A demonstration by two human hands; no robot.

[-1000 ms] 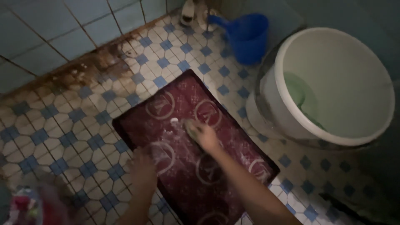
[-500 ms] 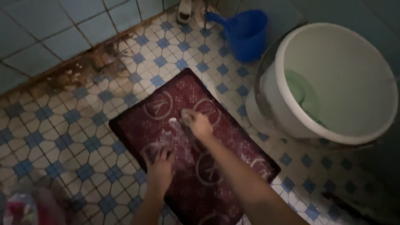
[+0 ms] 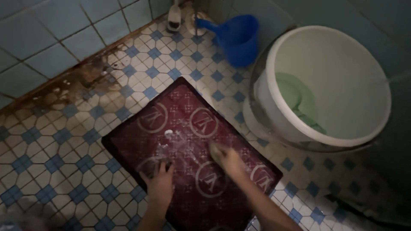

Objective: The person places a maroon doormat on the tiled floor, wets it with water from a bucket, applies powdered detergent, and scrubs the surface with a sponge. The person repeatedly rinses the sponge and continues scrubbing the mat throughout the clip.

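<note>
A dark red floor mat (image 3: pixel 180 124) with pale ring patterns lies on the tiled floor, streaked with white soap foam near its middle. My left hand (image 3: pixel 159 184) presses flat on the mat's left part, fingers spread. My right hand (image 3: pixel 229 159) is closed around a small scrub brush (image 3: pixel 215 149), blurred, pressed to the mat right of centre. The brush is mostly hidden by my fingers.
A large white bucket (image 3: pixel 376 85) with a green scoop (image 3: pixel 295 100) inside stands at the right. A blue water dipper (image 3: pixel 235 36) sits behind the mat. Blue-and-white floor tiles (image 3: pixel 64 141) surround it, with brown grime along the wall base (image 3: pixel 81 77).
My right hand has pulled the brush back across the mat toward me and to the right. My left hand stays pressed on the mat. The view shifted slightly.
</note>
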